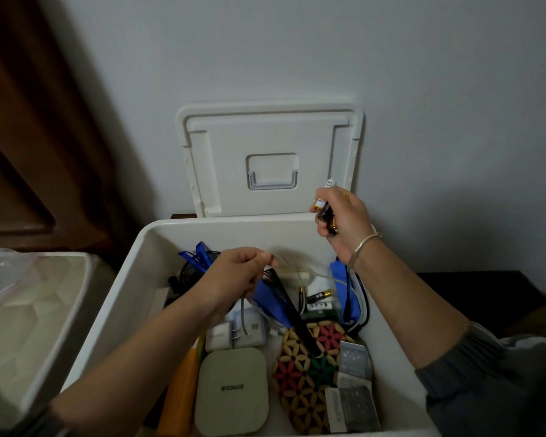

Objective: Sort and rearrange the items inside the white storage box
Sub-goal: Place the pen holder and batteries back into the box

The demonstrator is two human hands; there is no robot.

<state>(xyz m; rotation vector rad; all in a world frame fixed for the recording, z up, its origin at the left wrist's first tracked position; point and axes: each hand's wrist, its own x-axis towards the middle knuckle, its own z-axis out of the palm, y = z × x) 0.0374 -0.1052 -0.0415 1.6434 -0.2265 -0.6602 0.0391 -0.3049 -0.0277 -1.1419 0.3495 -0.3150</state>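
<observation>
White storage box (130, 272) low in frame, packed full; lid (265, 137) standing upright against wall at 12 o'clock. Inside:

- grey-green case (232, 392) at 6
- flower-pattern mat (300, 376) at 5
- blue pouch (339, 288) at 2
- black comb (292, 310) slanting across pile

Left hand (237, 272) pinching thin pale cable (243, 313) over clutter. Right hand (341, 219) up at 1, fingers wrapped round bunch of batteries (328, 220). Cream bin (44, 310) sitting at 9.
</observation>
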